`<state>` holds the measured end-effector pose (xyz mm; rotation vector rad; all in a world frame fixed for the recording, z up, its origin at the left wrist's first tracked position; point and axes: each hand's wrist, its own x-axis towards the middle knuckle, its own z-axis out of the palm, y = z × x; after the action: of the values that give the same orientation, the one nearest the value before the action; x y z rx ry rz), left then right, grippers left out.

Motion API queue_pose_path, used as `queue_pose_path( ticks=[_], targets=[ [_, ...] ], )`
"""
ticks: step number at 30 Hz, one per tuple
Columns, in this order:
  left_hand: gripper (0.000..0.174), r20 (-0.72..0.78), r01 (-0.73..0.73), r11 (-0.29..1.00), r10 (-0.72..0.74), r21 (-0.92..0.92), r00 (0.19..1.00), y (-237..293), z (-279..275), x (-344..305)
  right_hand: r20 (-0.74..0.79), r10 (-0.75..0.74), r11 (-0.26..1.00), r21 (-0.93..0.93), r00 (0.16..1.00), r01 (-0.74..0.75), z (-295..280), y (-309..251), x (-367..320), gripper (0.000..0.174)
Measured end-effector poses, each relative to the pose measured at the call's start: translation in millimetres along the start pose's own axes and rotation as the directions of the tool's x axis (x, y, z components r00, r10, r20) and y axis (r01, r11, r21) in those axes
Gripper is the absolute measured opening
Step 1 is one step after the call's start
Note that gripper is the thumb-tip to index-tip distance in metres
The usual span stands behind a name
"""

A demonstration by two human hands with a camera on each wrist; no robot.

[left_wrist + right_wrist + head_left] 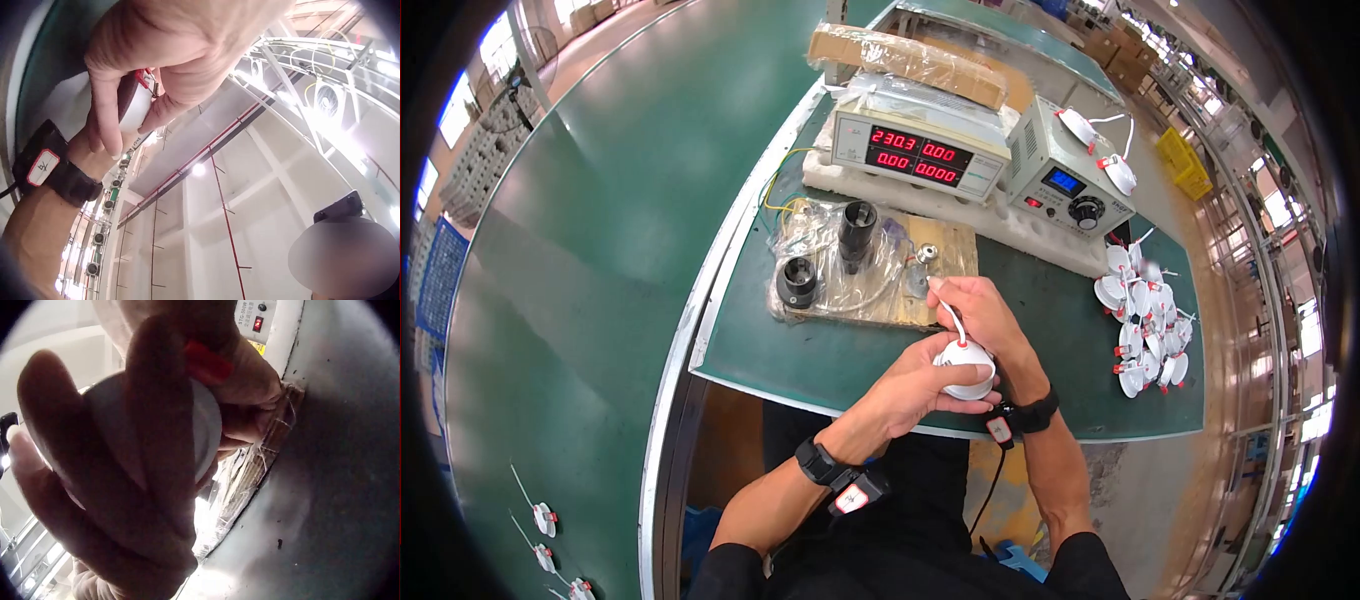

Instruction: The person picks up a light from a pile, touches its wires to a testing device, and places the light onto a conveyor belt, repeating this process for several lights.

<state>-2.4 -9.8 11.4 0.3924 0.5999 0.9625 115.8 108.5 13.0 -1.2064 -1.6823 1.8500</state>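
Note:
My left hand (905, 388) holds a round white downlight (962, 358), thumb across its side and fingers beneath. A white cable (951, 312) rises from its back. My right hand (988, 318) pinches that cable close to its end, at the front edge of a wooden board (956, 240) wrapped in plastic film. Just beyond the right fingertips is a small metal fitting (927, 254). In the left wrist view a red spring clip (144, 78) shows on the downlight. The right wrist view has fingers across the lamp's pale round face (209, 422).
Two black lamp sockets (857, 235) stand on the board. Behind are a power meter (920, 155) with red digits and a voltage regulator box (1055, 175), with two downlights on top. Many downlights (1145, 320) are heaped at right; several lie on the green surface (550, 350) at left.

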Motion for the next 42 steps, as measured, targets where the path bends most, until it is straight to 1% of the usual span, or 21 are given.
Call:
queue_pose_path(
  ticks=[1,4,7,8,10,16,19,22,26,29,33,36,42],
  targets=[
    [0.040,0.010,0.001,1.000,-0.001,-0.003,1.000,1,-1,1,-0.002,-0.018,1.000,-0.009,1.000,0.018,0,1,1,0.035],
    [0.039,0.034,0.007,0.999,-0.006,-0.033,0.999,1,-6,3,-0.047,-0.014,0.999,-0.039,0.999,0.012,1,2,2,0.035],
    [0.041,0.024,0.027,0.999,-0.026,-0.032,0.999,5,-4,2,-0.042,-0.040,0.998,-0.046,0.998,0.038,-1,5,4,0.035],
    [0.043,0.027,-0.022,0.999,0.023,-0.045,0.999,-4,-12,9,-0.033,-0.052,0.998,-0.045,0.998,0.050,0,4,4,0.035],
    [0.043,0.009,0.003,1.000,-0.002,-0.029,1.000,1,-9,6,-0.016,-0.075,0.996,-0.042,0.997,0.074,1,3,2,0.035],
    [0.039,-0.018,0.017,0.999,-0.018,-0.036,1.000,0,-6,6,-0.010,-0.070,0.997,0.025,0.998,0.070,0,7,4,0.034],
    [0.037,-0.002,0.003,1.000,-0.003,-0.025,1.000,-4,-11,11,-0.037,-0.084,0.996,-0.017,0.996,0.083,-1,10,7,0.035],
    [0.036,-0.006,0.022,1.000,-0.023,-0.013,1.000,-4,-12,12,-0.064,-0.046,0.999,-0.020,0.997,0.044,0,8,6,0.034],
    [0.037,-0.013,0.011,1.000,-0.011,0.018,1.000,-5,-10,12,-0.056,-0.059,0.998,-0.014,0.997,0.058,-1,10,7,0.033],
    [0.036,-0.024,0.036,0.999,-0.037,-0.021,0.999,-3,-8,10,-0.039,-0.038,0.999,0.038,0.999,0.040,0,8,5,0.032],
    [0.035,-0.047,0.040,0.995,-0.044,-0.097,0.998,1,-2,9,-0.054,-0.031,0.999,0.009,0.998,0.032,2,5,3,0.031],
    [0.033,-0.086,0.038,0.999,-0.039,-0.013,0.996,2,3,6,-0.057,-0.041,0.999,0.001,0.998,0.041,2,3,1,0.031],
    [0.036,-0.068,0.031,0.999,-0.032,-0.016,0.997,-1,-1,9,-0.064,-0.025,1.000,0.004,0.998,0.025,3,1,-1,0.030]
  ],
)
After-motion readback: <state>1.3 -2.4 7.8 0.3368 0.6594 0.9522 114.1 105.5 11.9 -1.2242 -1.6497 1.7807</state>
